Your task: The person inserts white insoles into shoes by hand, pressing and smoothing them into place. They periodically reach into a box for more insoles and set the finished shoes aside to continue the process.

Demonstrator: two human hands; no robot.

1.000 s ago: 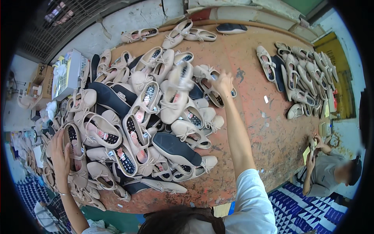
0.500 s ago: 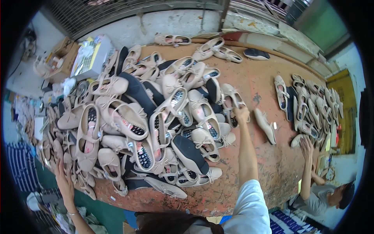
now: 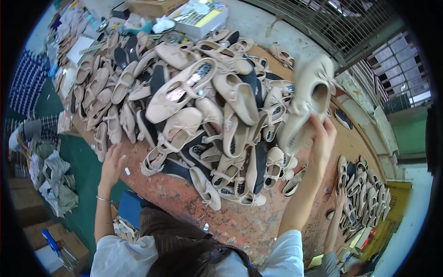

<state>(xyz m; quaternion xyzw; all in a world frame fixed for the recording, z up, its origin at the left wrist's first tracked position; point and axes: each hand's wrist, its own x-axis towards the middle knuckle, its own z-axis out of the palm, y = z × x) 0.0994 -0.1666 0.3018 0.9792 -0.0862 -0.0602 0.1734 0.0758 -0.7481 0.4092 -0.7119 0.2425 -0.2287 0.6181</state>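
My right hand (image 3: 322,138) is raised at the right side of the heap, gripping a beige flat shoe (image 3: 318,76) with a bow by its rear part, toe up. The shoe is a little blurred. At the table's near left edge, my left hand (image 3: 112,161) has its fingers stretched out and holds nothing. It is close to a few beige shoes (image 3: 114,123) at the heap's edge. The heap of beige strap shoes (image 3: 237,97) fills the middle of the table; some lie on their sides, showing dark soles.
The worn reddish table (image 3: 184,203) has a smaller group of shoes (image 3: 364,194) at its right. Beside it is a co-worker's hand (image 3: 340,196). Boxes (image 3: 203,23) stand at the back by the wall. Cloth bundles (image 3: 55,180) and cartons (image 3: 64,244) are at the left.
The view has turned leftward. My right hand has lifted a beige shoe off the heap's right edge. My left hand is away from the heap's left side, over the table edge.
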